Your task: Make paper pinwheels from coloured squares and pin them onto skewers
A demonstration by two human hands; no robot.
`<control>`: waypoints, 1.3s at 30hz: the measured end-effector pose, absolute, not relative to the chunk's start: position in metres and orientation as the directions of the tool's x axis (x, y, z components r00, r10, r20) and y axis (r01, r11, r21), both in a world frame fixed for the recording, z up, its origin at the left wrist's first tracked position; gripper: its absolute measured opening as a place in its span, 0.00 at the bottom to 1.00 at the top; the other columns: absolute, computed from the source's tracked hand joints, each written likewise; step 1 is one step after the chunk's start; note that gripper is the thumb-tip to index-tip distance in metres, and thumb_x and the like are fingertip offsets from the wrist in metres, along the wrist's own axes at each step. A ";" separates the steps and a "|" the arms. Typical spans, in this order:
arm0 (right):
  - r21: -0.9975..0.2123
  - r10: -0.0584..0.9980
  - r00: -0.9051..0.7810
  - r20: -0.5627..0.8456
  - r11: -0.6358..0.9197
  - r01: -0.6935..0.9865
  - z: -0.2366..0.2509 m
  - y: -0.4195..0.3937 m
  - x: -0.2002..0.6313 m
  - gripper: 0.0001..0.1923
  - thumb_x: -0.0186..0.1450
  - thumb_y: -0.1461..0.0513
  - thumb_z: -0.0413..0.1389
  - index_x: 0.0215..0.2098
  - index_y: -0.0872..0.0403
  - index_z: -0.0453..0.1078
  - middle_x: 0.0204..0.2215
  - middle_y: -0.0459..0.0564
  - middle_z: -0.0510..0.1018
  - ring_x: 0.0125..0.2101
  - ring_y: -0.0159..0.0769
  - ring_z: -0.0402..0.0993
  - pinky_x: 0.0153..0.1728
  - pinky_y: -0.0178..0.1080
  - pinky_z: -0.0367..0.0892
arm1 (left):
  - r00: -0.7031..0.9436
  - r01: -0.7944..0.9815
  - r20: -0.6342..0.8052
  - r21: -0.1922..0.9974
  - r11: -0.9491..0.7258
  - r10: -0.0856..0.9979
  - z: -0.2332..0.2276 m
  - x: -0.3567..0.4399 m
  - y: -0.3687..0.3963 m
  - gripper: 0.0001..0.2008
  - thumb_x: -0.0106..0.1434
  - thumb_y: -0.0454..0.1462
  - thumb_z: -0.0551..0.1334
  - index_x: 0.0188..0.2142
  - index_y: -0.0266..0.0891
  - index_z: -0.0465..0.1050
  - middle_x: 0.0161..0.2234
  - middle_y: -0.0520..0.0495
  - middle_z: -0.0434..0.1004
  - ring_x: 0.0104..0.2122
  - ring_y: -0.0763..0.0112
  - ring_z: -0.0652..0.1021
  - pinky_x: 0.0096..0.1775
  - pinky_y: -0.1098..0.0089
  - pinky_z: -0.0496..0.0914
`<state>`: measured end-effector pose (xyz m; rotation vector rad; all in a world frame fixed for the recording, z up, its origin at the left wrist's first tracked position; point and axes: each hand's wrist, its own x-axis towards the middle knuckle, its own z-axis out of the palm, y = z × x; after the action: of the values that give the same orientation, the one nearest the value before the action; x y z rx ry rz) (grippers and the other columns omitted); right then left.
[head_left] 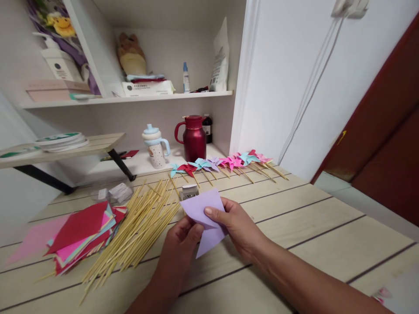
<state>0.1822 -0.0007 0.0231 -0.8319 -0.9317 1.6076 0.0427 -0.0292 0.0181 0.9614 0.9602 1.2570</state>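
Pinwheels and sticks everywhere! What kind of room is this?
Probably a room at home used as a craft corner. A row of finished paper pinwheels, a pile of bamboo sticks and a stack of colored paper lie on a wooden table, with household shelves behind.

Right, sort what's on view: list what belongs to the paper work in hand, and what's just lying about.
In use: lilac paper, held by left hand and right hand; coloured paper stack; bamboo sticks; finished pinwheels.

Lying about: red jug; lidded cup; plates; glue bottle.
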 end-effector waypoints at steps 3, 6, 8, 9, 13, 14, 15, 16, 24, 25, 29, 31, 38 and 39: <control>-0.903 0.981 -0.189 -0.043 -0.119 -0.413 0.023 -0.001 0.182 0.19 0.50 0.55 0.70 0.36 0.57 0.77 0.28 0.50 0.82 0.25 0.36 0.75 0.29 0.37 0.69 | 0.065 -0.319 -0.054 0.945 0.072 0.996 0.021 0.044 -0.029 0.22 0.52 0.46 0.70 0.44 0.39 0.79 0.35 0.43 0.84 0.38 0.57 0.81 0.43 0.61 0.73; -0.913 0.983 -0.183 -0.025 -0.097 -0.396 0.023 -0.001 0.181 0.17 0.51 0.56 0.70 0.35 0.56 0.77 0.29 0.50 0.82 0.26 0.36 0.75 0.30 0.38 0.68 | 0.070 -0.327 -0.054 0.942 0.074 0.996 0.022 0.044 -0.029 0.20 0.54 0.45 0.69 0.44 0.39 0.79 0.37 0.43 0.84 0.38 0.58 0.81 0.42 0.62 0.73; -0.915 0.981 -0.193 -0.014 -0.090 -0.392 0.023 -0.002 0.181 0.16 0.52 0.56 0.69 0.35 0.56 0.77 0.29 0.49 0.82 0.27 0.36 0.75 0.31 0.38 0.68 | 0.069 -0.316 -0.047 0.947 0.066 0.997 0.022 0.043 -0.029 0.19 0.54 0.45 0.69 0.43 0.39 0.80 0.37 0.44 0.84 0.39 0.58 0.80 0.43 0.62 0.72; -0.914 0.980 -0.200 -0.011 -0.092 -0.396 0.023 -0.002 0.180 0.15 0.52 0.56 0.69 0.35 0.56 0.77 0.29 0.48 0.81 0.27 0.36 0.74 0.31 0.38 0.68 | 0.066 -0.309 -0.041 0.949 0.060 0.997 0.022 0.043 -0.029 0.18 0.55 0.45 0.69 0.43 0.39 0.80 0.37 0.44 0.84 0.39 0.58 0.80 0.44 0.62 0.72; -0.893 0.973 -0.230 -0.023 -0.123 -0.433 0.024 -0.004 0.179 0.15 0.52 0.56 0.69 0.35 0.55 0.76 0.27 0.47 0.81 0.25 0.35 0.73 0.30 0.37 0.67 | 0.063 -0.297 -0.039 0.953 0.056 0.997 0.019 0.040 -0.027 0.15 0.57 0.45 0.67 0.40 0.39 0.80 0.34 0.46 0.83 0.36 0.61 0.79 0.43 0.64 0.70; -0.886 0.972 -0.234 -0.030 -0.135 -0.443 0.024 -0.004 0.179 0.15 0.52 0.56 0.69 0.35 0.55 0.76 0.28 0.47 0.81 0.25 0.34 0.73 0.30 0.37 0.67 | 0.061 -0.291 -0.036 0.955 0.052 0.997 0.019 0.040 -0.026 0.14 0.57 0.45 0.66 0.39 0.39 0.80 0.33 0.47 0.83 0.34 0.62 0.78 0.41 0.65 0.70; -0.880 0.971 -0.236 -0.036 -0.143 -0.453 0.024 -0.004 0.179 0.15 0.52 0.56 0.69 0.35 0.55 0.76 0.28 0.47 0.81 0.25 0.34 0.73 0.30 0.37 0.67 | 0.057 -0.282 -0.031 0.958 0.045 0.998 0.018 0.039 -0.026 0.13 0.58 0.45 0.66 0.37 0.39 0.80 0.31 0.48 0.82 0.33 0.63 0.77 0.40 0.66 0.69; -0.874 0.970 -0.238 -0.040 -0.149 -0.463 0.024 -0.004 0.179 0.15 0.53 0.56 0.69 0.35 0.55 0.76 0.28 0.47 0.81 0.25 0.34 0.73 0.30 0.37 0.67 | 0.051 -0.270 -0.022 0.962 0.035 0.998 0.018 0.039 -0.026 0.12 0.59 0.45 0.65 0.35 0.39 0.80 0.30 0.49 0.81 0.32 0.64 0.76 0.38 0.67 0.69; -0.857 0.965 -0.262 -0.030 -0.160 -0.491 0.022 -0.006 0.178 0.15 0.56 0.57 0.68 0.38 0.57 0.76 0.29 0.50 0.82 0.28 0.34 0.75 0.33 0.36 0.69 | 0.015 -0.198 -0.001 0.980 0.004 1.000 0.015 0.035 -0.024 0.14 0.61 0.46 0.63 0.30 0.38 0.78 0.27 0.50 0.76 0.31 0.67 0.71 0.37 0.70 0.67; -0.857 0.965 -0.262 -0.031 -0.160 -0.490 0.021 -0.006 0.177 0.15 0.56 0.57 0.68 0.38 0.57 0.76 0.29 0.50 0.82 0.28 0.33 0.75 0.33 0.36 0.69 | 0.026 -0.192 0.000 0.981 0.005 1.000 0.015 0.035 -0.024 0.14 0.61 0.47 0.63 0.30 0.38 0.78 0.27 0.50 0.76 0.31 0.67 0.71 0.36 0.70 0.67; -0.850 0.961 -0.276 -0.032 -0.171 -0.499 0.022 -0.007 0.178 0.16 0.58 0.55 0.67 0.40 0.57 0.76 0.29 0.51 0.82 0.28 0.34 0.75 0.34 0.37 0.70 | -0.004 -0.173 0.004 0.985 -0.004 1.000 0.014 0.034 -0.025 0.15 0.60 0.48 0.64 0.28 0.38 0.77 0.25 0.51 0.74 0.30 0.69 0.69 0.34 0.72 0.67; -0.850 0.960 -0.277 -0.034 -0.173 -0.498 0.022 -0.007 0.178 0.17 0.59 0.54 0.66 0.41 0.57 0.77 0.29 0.51 0.82 0.27 0.33 0.74 0.33 0.37 0.69 | -0.027 -0.167 0.004 0.986 -0.009 1.000 0.014 0.035 -0.025 0.15 0.60 0.48 0.64 0.26 0.38 0.75 0.25 0.51 0.72 0.28 0.71 0.67 0.33 0.73 0.66; -0.867 0.961 -0.276 -0.034 -0.166 -0.470 0.024 -0.010 0.180 0.19 0.59 0.52 0.65 0.43 0.56 0.77 0.31 0.52 0.82 0.28 0.34 0.75 0.32 0.36 0.70 | -0.056 -0.103 0.034 0.994 -0.039 0.998 0.014 0.034 -0.029 0.17 0.61 0.48 0.63 0.23 0.38 0.71 0.23 0.53 0.67 0.26 0.73 0.64 0.28 0.74 0.62; -0.876 0.963 -0.269 -0.035 -0.159 -0.455 0.025 -0.010 0.179 0.19 0.57 0.53 0.67 0.43 0.56 0.77 0.32 0.52 0.83 0.30 0.35 0.76 0.34 0.37 0.71 | -0.056 -0.101 0.036 0.994 -0.042 0.998 0.013 0.034 -0.030 0.17 0.61 0.48 0.63 0.24 0.38 0.72 0.23 0.53 0.68 0.26 0.72 0.65 0.29 0.74 0.63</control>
<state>0.1794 -0.0101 0.0246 -0.7696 -0.9533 1.6611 0.0342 -0.0302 0.0134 1.1351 1.1535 1.3246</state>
